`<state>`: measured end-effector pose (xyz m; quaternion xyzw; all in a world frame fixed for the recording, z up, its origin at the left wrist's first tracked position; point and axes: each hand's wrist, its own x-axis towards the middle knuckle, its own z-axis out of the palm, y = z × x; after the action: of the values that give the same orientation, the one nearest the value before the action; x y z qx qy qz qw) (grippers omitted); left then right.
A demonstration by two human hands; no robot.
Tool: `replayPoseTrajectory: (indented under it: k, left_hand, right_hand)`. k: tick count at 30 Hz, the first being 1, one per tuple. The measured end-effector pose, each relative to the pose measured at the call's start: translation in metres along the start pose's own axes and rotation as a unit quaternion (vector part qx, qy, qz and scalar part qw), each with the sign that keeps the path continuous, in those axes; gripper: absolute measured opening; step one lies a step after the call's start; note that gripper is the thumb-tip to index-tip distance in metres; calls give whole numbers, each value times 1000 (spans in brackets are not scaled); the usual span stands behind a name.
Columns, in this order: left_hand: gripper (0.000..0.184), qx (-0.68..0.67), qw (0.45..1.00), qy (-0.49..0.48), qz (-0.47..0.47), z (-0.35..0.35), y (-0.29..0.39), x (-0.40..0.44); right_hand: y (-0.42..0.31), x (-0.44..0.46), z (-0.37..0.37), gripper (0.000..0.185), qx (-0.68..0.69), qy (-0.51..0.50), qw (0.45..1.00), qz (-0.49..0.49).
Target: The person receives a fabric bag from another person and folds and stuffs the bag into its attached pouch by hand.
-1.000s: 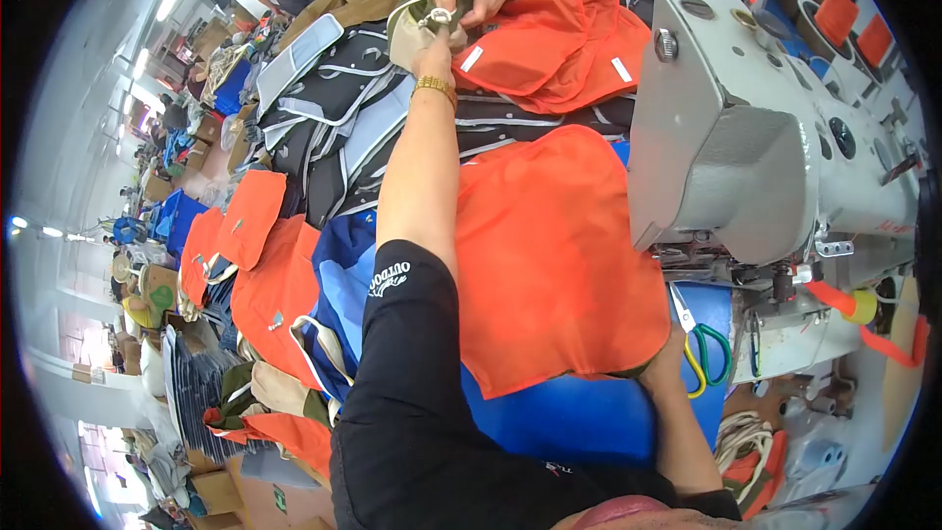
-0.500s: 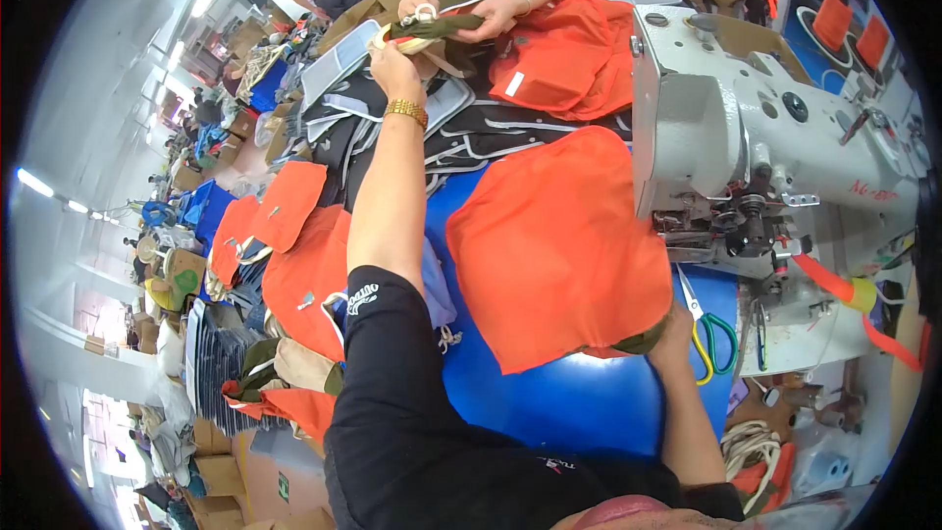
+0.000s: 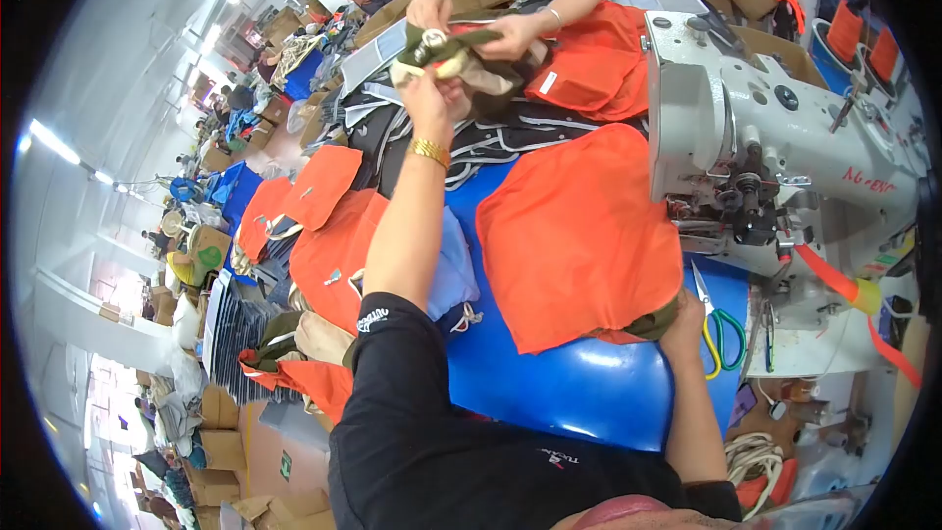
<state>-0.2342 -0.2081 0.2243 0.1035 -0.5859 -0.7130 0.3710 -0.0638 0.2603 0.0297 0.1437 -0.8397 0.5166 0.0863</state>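
Note:
My left hand (image 3: 432,103) reaches far forward, fingers closed on the cream edge of an olive and cream cloth piece (image 3: 469,67). A co-worker's two hands (image 3: 512,36) hold the same piece from the other side. A large orange fabric panel (image 3: 579,236) lies on the blue tabletop (image 3: 559,397), its right side against the sewing machine (image 3: 726,118). At the panel's lower right corner, where an olive part (image 3: 655,322) shows, my right hand (image 3: 684,329) is closed on the edge; its fingertips are partly hidden by the cloth.
Green-and-yellow handled scissors (image 3: 721,334) lie just right of my right hand. Orange cloth pieces (image 3: 339,255) are heaped at left. Black pieces with pale edging (image 3: 491,132) and more orange fabric (image 3: 599,64) lie across the far side. Orange thread cones (image 3: 846,31) stand at upper right.
The olive and cream piece has turned and opened out between my left hand and the co-worker's hands. My view has shifted slightly; my right hand stays at the panel's corner.

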Motion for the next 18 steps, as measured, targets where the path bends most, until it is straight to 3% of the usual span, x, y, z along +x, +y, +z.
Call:
replayPoseTrajectory:
  k: [5,7,12,15,18]
  left_hand:
    - [24,103,979,-50,-168,-23,-67,-77]
    - [28,146,973,-51,-172,-22,-80,-120]
    - [31,246,954,-170,0,-26,-104,-204]
    - [26,422,873,-214,118,-34,-90,-234]
    - [25,460,843,-238,147,-41,-80,-250]
  right_hand:
    - [-10,1,-3,19,24,-8,1000,10]
    - [-4,0,0,21,24,-6,1000,14]
    - [-6,1,-2,21,-3,-7,1000,2]
    - [-2,0,-1,21,-21,-11,1000,-3]
    - [-2,1,1,21,-17,6,1000,-21]
